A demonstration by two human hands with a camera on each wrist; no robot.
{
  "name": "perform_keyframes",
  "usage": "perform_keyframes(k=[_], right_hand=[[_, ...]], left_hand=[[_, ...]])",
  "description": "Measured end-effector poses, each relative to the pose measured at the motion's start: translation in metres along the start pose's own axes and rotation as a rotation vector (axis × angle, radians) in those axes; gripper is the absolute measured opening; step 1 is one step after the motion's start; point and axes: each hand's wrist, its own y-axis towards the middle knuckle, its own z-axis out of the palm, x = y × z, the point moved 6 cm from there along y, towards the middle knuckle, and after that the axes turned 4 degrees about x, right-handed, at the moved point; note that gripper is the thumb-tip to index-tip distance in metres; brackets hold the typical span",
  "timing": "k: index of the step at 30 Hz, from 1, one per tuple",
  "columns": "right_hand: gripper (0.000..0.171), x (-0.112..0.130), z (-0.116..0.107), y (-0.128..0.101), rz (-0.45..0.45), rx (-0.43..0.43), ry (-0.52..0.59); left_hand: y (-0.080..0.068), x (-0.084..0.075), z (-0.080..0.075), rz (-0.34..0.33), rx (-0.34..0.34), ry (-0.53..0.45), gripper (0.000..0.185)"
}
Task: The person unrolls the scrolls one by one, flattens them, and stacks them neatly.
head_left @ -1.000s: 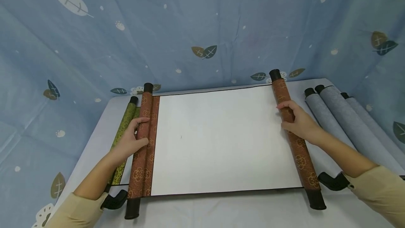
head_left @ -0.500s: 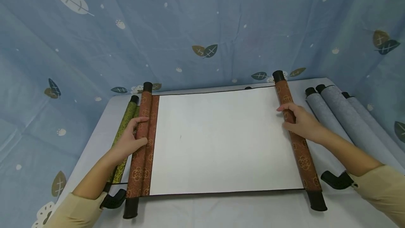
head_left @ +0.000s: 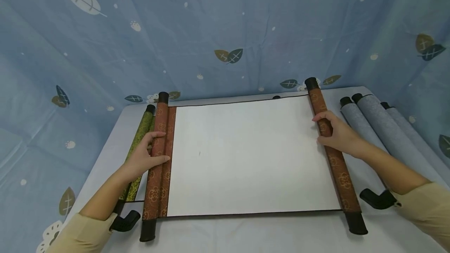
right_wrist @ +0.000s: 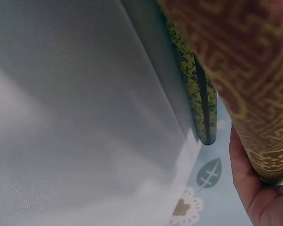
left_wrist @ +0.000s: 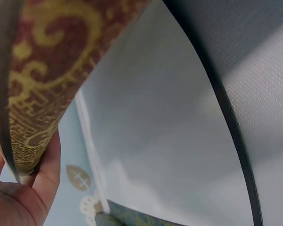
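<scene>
A scroll lies unrolled across the table, its white paper (head_left: 246, 155) stretched between two brown patterned rollers with black end caps. My left hand (head_left: 155, 147) grips the left roller (head_left: 156, 182) about mid-length, fingers over the top and thumb on the near side. My right hand (head_left: 321, 130) grips the right roller (head_left: 339, 171) toward its far end. In the left wrist view the roller (left_wrist: 47, 70) fills the top left above my palm (left_wrist: 19, 197). The right wrist view shows the right roller (right_wrist: 236, 70) over my hand (right_wrist: 259, 197), with the paper (right_wrist: 61, 117) beyond.
A rolled green scroll (head_left: 140, 136) lies just left of the left roller, also seen as the green scroll (right_wrist: 193, 94) in the right wrist view. Three rolled grey-blue scrolls (head_left: 379, 128) lie at the table's right side. A blue leaf-print cloth (head_left: 225, 30) hangs behind.
My right hand has drawn the right roller a little to the right, so the paper is slightly wider. The left hand and roller have stayed in place.
</scene>
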Motion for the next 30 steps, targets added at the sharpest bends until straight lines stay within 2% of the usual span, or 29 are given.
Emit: perform_keyframes(k=[13, 22, 25, 30], right_hand=[[0.048, -0.005, -0.006, -0.006, 0.01, 0.039, 0.035], [0.04, -0.011, -0.007, -0.009, 0.05, 0.061, 0.105], [0.031, -0.01, -0.007, -0.008, 0.042, 0.03, 0.046], [0.017, -0.009, -0.006, -0.008, 0.077, -0.025, -0.171]], left_hand=[[-0.005, 0.005, -0.006, 0.021, 0.053, 0.021, 0.072], [-0.008, 0.003, -0.01, 0.04, 0.052, 0.038, 0.072], [-0.009, 0.002, -0.011, 0.039, 0.052, 0.037, 0.072], [-0.008, 0.001, -0.01, 0.043, 0.049, 0.043, 0.071]])
